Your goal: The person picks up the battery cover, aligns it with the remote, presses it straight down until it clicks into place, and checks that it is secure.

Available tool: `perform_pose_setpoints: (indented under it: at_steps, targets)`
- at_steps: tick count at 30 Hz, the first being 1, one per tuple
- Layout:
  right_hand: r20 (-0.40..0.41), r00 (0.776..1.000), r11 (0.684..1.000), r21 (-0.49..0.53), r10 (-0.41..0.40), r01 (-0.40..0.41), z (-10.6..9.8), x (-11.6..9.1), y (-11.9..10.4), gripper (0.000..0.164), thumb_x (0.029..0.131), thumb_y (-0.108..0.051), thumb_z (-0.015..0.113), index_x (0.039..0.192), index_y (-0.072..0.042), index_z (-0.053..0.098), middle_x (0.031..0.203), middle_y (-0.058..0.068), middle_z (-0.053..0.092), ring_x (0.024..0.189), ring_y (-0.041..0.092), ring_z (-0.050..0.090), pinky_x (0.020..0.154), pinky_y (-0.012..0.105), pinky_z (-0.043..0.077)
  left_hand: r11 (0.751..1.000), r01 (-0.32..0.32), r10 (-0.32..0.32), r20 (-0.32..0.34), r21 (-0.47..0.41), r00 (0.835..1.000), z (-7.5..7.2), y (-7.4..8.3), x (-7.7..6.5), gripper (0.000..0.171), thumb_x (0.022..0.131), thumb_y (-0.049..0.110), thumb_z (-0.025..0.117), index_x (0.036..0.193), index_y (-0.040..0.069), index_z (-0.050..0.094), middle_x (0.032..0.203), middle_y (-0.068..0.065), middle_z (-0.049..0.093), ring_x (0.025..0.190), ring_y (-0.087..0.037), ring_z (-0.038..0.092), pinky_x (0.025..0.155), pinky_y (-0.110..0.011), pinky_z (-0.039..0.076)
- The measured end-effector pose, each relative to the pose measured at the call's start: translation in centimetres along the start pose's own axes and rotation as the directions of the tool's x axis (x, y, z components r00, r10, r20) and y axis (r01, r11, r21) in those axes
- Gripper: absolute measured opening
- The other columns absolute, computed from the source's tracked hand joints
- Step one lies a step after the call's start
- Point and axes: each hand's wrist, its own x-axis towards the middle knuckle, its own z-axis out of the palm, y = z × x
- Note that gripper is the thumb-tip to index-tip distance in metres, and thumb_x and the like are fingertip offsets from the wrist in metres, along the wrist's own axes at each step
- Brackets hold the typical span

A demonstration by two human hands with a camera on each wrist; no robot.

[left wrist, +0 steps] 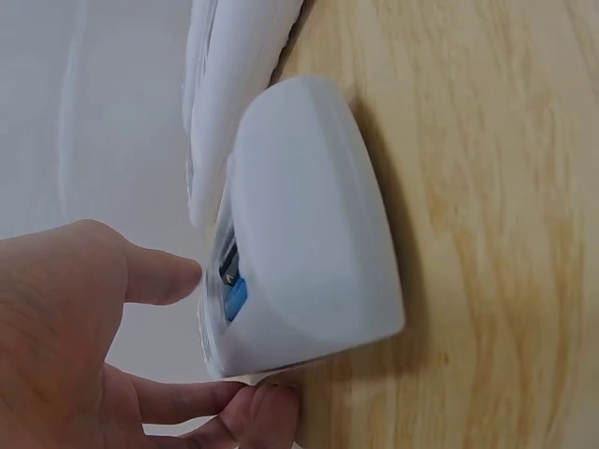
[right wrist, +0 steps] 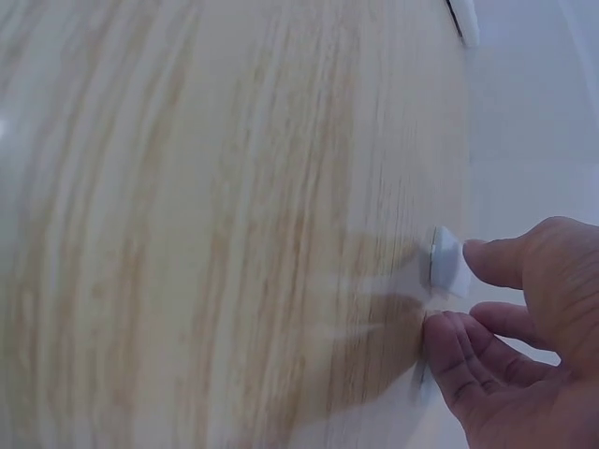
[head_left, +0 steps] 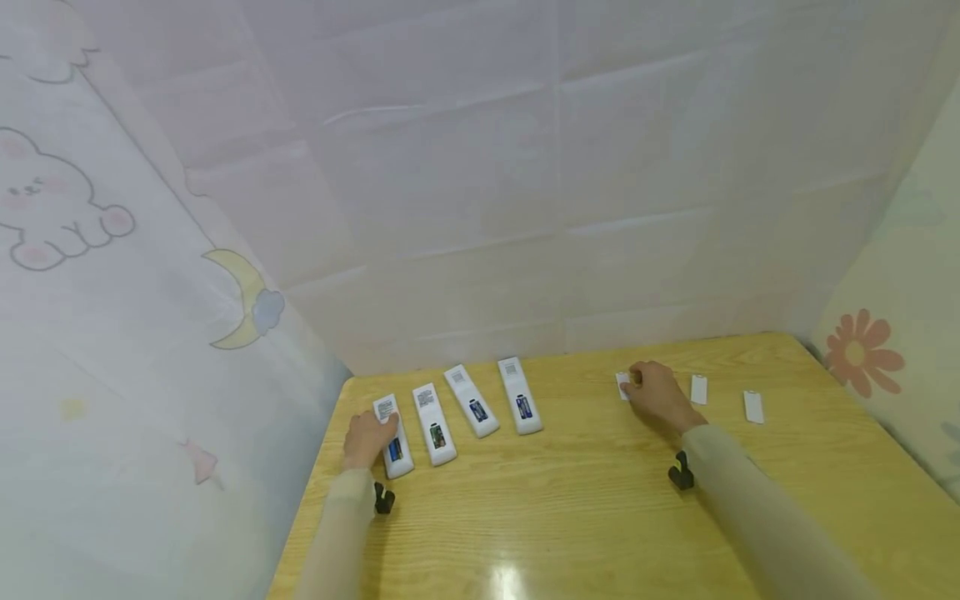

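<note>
Four white remote controls lie face down in a row, battery bays uncovered. My left hand (head_left: 365,438) holds the leftmost remote control (head_left: 404,463), thumb over its upper face and fingers along its left side. Blue and black show inside its bay in the left wrist view, where the remote's rounded white end (left wrist: 309,215) faces the camera. On the right, my right hand (head_left: 660,395) is at a small white battery cover (head_left: 622,385). In the right wrist view the thumb is close beside this cover (right wrist: 447,262), and the other fingers reach the tabletop; contact with the cover is unclear.
Three more remotes, the second (head_left: 427,402), third (head_left: 461,385) and fourth (head_left: 513,377), stand to the right of the held one. Two other covers, one nearer (head_left: 699,389) and one farther right (head_left: 753,407), lie on the wooden table (head_left: 570,517). Cloth walls (head_left: 465,167) border it.
</note>
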Motion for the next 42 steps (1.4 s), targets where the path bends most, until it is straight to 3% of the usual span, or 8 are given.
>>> perform_pose_setpoints:
  at_steps: [3,9,17,22,25,30,38,42]
  targets:
    - [0.002,1.0,1.0,0.004,-0.01,0.01,0.1,0.2,0.2,0.034,0.102,-0.011,0.069,0.08,-0.005,0.045,0.071,0.005,0.033,0.06,0.018,0.033,0.055,0.03,0.027,1.0,0.015,-0.015,-0.002,-0.009,1.0,-0.1,0.4,0.0,0.062,0.104,0.04,0.057,0.13,-0.016,0.059,0.121,-0.036,0.057,0.097,-0.039,0.059,0.086,-0.056,0.055]
    - [-0.001,1.0,1.0,0.007,-0.029,0.029,0.2,0.4,0.2,0.049,0.1,-0.006,0.072,0.072,-0.015,0.032,0.065,-0.002,0.026,0.056,0.013,0.027,0.054,0.025,0.024,0.998,0.045,-0.045,0.0,-0.048,0.999,-0.2,0.7,0.2,0.053,0.102,0.039,0.062,0.119,-0.011,0.063,0.101,-0.025,0.064,0.085,-0.032,0.063,0.073,-0.044,0.056]
    - [0.019,1.0,0.999,-0.025,-0.022,0.023,0.1,0.6,-0.3,0.032,0.099,-0.005,0.072,0.079,-0.004,0.048,0.07,0.003,0.04,0.061,0.016,0.036,0.059,0.029,0.03,0.995,0.057,-0.057,0.007,-0.08,0.998,-0.3,0.8,0.3,0.052,0.1,0.036,0.066,0.118,-0.012,0.063,0.096,-0.023,0.068,0.081,-0.029,0.066,0.068,-0.039,0.057]
    - [0.035,0.999,1.0,-0.029,-0.008,0.009,0.0,0.6,-0.7,0.031,0.099,-0.005,0.072,0.08,-0.005,0.047,0.071,0.004,0.04,0.061,0.016,0.036,0.06,0.031,0.032,0.993,0.048,-0.048,0.001,-0.111,0.999,-0.3,0.5,0.4,0.049,0.099,0.035,0.069,0.113,-0.011,0.064,0.095,-0.023,0.069,0.08,-0.029,0.066,0.065,-0.037,0.056]
    - [0.038,0.999,0.999,-0.033,-0.004,0.006,0.0,0.7,-0.8,0.021,0.098,-0.005,0.073,0.091,0.007,0.058,0.074,0.006,0.047,0.061,0.015,0.039,0.064,0.033,0.039,0.991,0.051,-0.052,-0.005,-0.125,0.999,-0.3,0.4,0.5,0.047,0.099,0.036,0.07,0.109,-0.009,0.064,0.095,-0.022,0.068,0.079,-0.028,0.065,0.063,-0.034,0.053]
    - [0.06,0.998,1.0,-0.02,0.023,-0.021,-0.1,0.9,-1.2,0.045,0.099,-0.006,0.073,0.13,0.024,0.059,0.086,0.015,0.063,0.062,0.017,0.047,0.072,0.038,0.05,0.987,0.053,-0.055,-0.007,-0.154,0.998,-0.2,0.0,0.6,0.044,0.099,0.038,0.071,0.104,-0.005,0.062,0.092,-0.019,0.067,0.077,-0.025,0.061,0.059,-0.03,0.048]
    - [0.098,0.993,0.997,-0.04,0.07,-0.066,-0.3,1.0,-1.5,0.049,0.098,-0.009,0.074,0.132,0.022,0.058,0.109,0.031,0.07,0.093,0.036,0.069,0.083,0.053,0.063,0.977,0.074,-0.069,0.03,-0.199,0.997,-0.5,-0.2,0.5,0.047,0.1,0.036,0.072,0.112,-0.008,0.061,0.099,-0.022,0.068,0.083,-0.027,0.063,0.063,-0.031,0.05]
    - [0.105,0.992,0.997,-0.031,0.073,-0.07,-0.4,0.9,-1.7,0.048,0.098,-0.009,0.074,0.131,0.023,0.058,0.109,0.032,0.07,0.093,0.036,0.07,0.081,0.051,0.063,0.979,0.068,-0.061,0.04,-0.192,0.997,-0.6,-0.2,0.3,0.044,0.102,0.035,0.068,0.109,-0.008,0.062,0.095,-0.02,0.066,0.081,-0.026,0.061,0.063,-0.03,0.049]
